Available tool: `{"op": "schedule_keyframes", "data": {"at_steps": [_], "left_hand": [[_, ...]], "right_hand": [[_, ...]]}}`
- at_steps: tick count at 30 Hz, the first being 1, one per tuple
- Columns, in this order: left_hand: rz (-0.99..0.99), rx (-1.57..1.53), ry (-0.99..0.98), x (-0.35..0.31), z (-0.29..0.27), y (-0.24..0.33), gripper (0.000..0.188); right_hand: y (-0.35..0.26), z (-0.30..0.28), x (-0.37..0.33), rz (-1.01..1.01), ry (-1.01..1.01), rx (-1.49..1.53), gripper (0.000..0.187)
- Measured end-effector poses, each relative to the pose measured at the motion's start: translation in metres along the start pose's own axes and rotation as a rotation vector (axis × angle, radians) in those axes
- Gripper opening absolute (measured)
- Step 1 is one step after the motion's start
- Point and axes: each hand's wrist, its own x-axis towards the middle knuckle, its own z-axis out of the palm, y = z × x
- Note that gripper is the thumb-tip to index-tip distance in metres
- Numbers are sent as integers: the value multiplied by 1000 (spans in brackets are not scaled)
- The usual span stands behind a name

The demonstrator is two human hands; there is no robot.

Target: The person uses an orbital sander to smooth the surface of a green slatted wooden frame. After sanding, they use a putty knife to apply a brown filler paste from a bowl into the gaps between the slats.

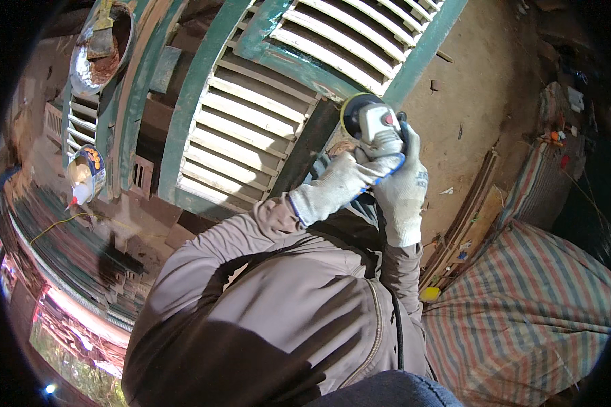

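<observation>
Grinder (379,125) held ahead of the torso, its disc (354,115) at the lower edge of a green-framed, white-slatted shutter (346,30); contact cannot be confirmed. That shutter overlaps a second shutter (241,129) of the same kind. The tool sits within the fingers of both hands. Left hand (339,180), gloved, clamped on the body from the left, forearm angled across the chest. Right hand (404,186), gloved, closed along the right side, wrist below the knuckles, forearm near the torso.

Floor (482,88) brown, littered with scraps. At left, a tub (81,78) holding a brush (102,41); near it a can (98,166) with a white bottle (81,192) beside it. Further left, stacked boards (75,247) and a yellow cord (58,225). At right, timber strips (465,203) and a striped cloth (523,305), loosely draped. Sunlight and shadow cross the shutters.
</observation>
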Motion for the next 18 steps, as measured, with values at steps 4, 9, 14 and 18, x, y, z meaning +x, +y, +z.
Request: {"op": "schedule_keyframes", "data": {"at_steps": [4, 9, 14, 18], "left_hand": [[-245, -46, -121, 12, -7, -16, 32], [-105, 131, -34, -6, 0, 6, 41], [-102, -142, 208, -6, 7, 26, 42], [290, 471, -295, 16, -33, -33, 42]], "right_hand": [[12, -12, -11, 119, 16, 46, 81], [-1, 0, -7, 10, -22, 66, 76], [-16, 8, 5, 32, -49, -7, 74], [5, -6, -5, 59, -18, 28, 77]]}}
